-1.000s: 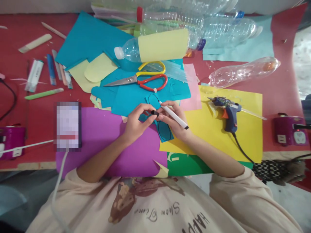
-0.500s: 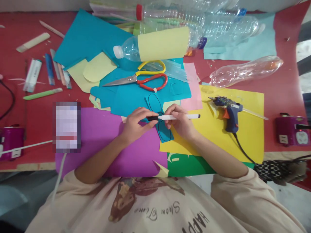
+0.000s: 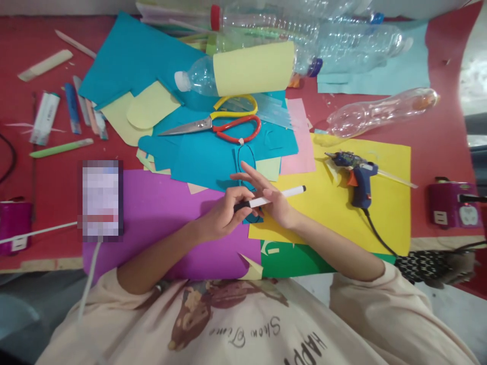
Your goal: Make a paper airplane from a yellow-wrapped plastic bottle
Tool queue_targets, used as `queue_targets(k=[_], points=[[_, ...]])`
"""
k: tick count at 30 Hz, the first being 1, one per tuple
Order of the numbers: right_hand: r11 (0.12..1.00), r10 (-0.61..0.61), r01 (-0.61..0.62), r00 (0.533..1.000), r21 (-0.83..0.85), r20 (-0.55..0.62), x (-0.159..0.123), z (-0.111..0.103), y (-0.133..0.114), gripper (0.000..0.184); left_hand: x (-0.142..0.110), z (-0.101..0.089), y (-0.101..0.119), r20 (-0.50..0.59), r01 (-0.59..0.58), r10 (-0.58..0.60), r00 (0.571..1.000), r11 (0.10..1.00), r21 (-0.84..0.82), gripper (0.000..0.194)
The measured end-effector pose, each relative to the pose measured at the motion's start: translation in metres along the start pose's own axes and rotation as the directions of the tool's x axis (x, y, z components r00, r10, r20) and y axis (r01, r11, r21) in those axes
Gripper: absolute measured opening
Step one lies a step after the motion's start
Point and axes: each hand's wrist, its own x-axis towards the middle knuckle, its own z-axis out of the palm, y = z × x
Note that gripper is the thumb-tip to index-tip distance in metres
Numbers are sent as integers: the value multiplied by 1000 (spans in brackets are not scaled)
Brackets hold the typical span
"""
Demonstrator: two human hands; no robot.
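Note:
My left hand (image 3: 224,213) is closed around the black-capped end of a white marker (image 3: 292,192). The marker slants up to the right, its cap fitted on the barrel. Against the barrel rests my right hand (image 3: 272,197), its fingers stretched out and spread, the thumb touching the marker. Beneath both hands lies a blue paper strip (image 3: 246,154) with black loop outlines drawn on it, partly covered by the fingers. Scissors (image 3: 213,124) with yellow and red handles lie just beyond the hands on blue paper.
A glue gun (image 3: 359,177) rests on yellow paper (image 3: 388,213) at the right. Purple paper (image 3: 160,213) and a phone (image 3: 101,197) on a cable are at the left. Several plastic bottles (image 3: 266,23) lie at the back, one paper-wrapped (image 3: 253,68). Cutters (image 3: 45,119) lie far left.
The marker's open tip has gone into the black cap. Both hands have moved slightly down toward me, and my right hand's fingers have straightened out from their grip on the barrel.

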Motion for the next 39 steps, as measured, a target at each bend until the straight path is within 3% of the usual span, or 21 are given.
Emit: queue_targets(k=[6,9,11,13,14,16,18,20,22,25,27,30,34,39], points=[[991,-75,72,997,-114,-17,-2,4,-8,58,6,-8,1,-39,45,-40,998,989,143,15],[965,-174,145,977,-217,-120,2,-7,-13,54,7,-17,1,-87,112,-96,992,974,199,32],[923,-233,142,946,-357,-226,5,-23,-17,49,7,-25,0,-137,200,-162,977,920,338,44],[796,-326,79,891,-600,-315,7,-42,-22,39,8,-33,-3,-165,301,-252,954,777,552,47],[683,-373,24,871,-730,-320,8,-51,-25,31,8,-35,-3,-172,332,-293,941,689,644,49],[402,-424,-54,874,-914,-238,9,-65,-27,24,10,-38,-4,-163,346,-357,920,541,766,51],[175,-436,-95,885,-980,-164,11,-71,-26,44,10,-36,-3,-126,320,-399,908,468,823,53],[88,-453,-88,883,-992,-119,11,-69,-23,55,11,-33,-4,-89,285,-417,904,436,853,52],[118,-457,-11,887,-993,-64,12,-60,-20,50,10,-31,-7,-58,252,-409,911,441,862,49],[244,-445,84,895,-966,-34,11,-45,-16,33,8,-29,-12,-31,231,-364,931,522,821,50],[338,-439,72,894,-938,-90,10,-38,-15,27,8,-30,-12,-57,253,-322,945,610,751,50],[478,-410,31,892,-878,-192,8,-32,-17,31,8,-31,-7,-172,321,-273,947,748,581,48],[586,-311,-5,922,-810,-230,7,-26,-22,17,9,-34,-2,-355,395,-288,889,875,280,50],[645,-232,-42,941,-763,-247,7,-19,-25,15,12,-36,-3,-486,378,-351,801,925,-45,53]])
